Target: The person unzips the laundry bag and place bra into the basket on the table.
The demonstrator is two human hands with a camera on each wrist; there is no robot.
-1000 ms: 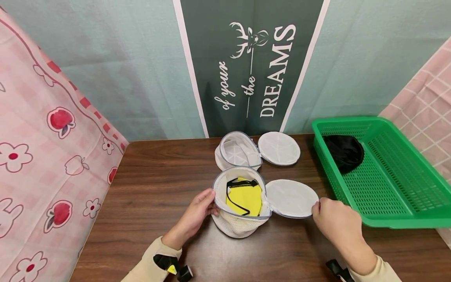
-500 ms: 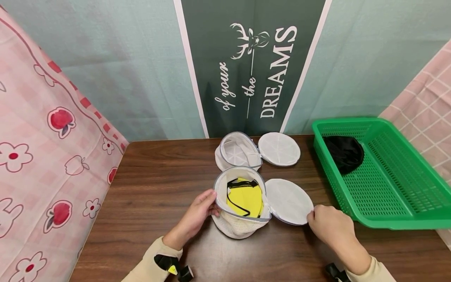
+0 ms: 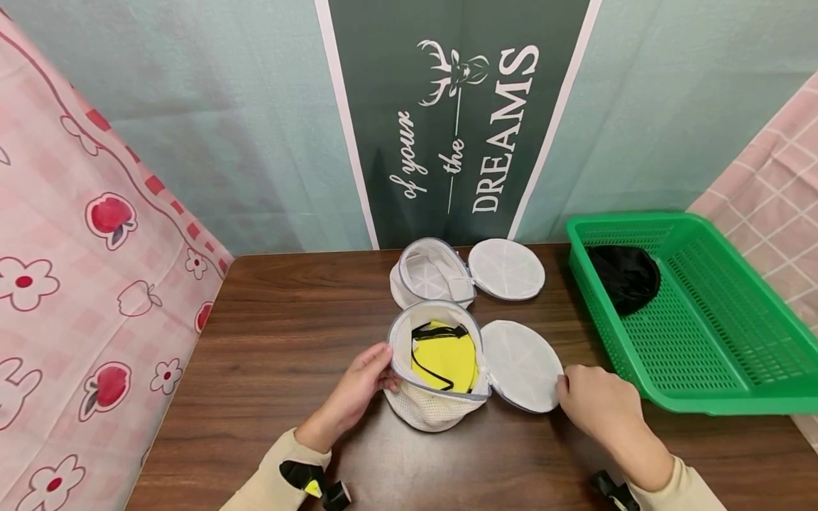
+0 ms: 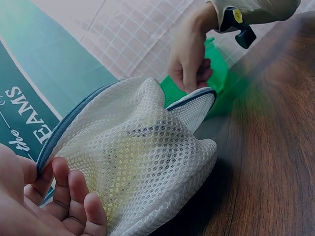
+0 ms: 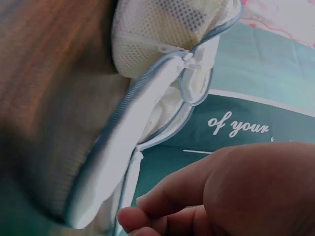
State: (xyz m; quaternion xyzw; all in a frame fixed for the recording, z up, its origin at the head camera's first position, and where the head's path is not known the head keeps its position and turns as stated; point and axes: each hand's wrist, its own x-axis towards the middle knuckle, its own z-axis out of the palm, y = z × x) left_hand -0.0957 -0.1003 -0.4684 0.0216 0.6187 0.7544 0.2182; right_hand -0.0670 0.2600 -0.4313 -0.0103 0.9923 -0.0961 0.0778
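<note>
A round white mesh laundry bag [image 3: 428, 414] with a grey zipped rim stands on the table, its flap lid [image 3: 521, 365] folded out to the right. Inside lies a yellow fabric item [image 3: 445, 358] with black cord; its kind is unclear. My left hand [image 3: 358, 387] pinches the bag's rim from the left, thumb above and fingers beneath, as the left wrist view shows too. At the lid's outer edge, my right hand [image 3: 601, 404] holds the lid slightly tilted. Its fingertips are partly hidden in the head view.
Behind it sits a smaller white mesh bag [image 3: 397, 287] with its lid [image 3: 506, 270] spread open. A green plastic basket [image 3: 735, 408] on the right holds a black cloth item [image 3: 623, 279]. Fabric hangings line the back and both sides of the brown wooden table [image 3: 287, 319].
The right hand has shifted slightly left, turning the lid so its outer edge sits lower and further left. The left hand and the bag have barely moved.
</note>
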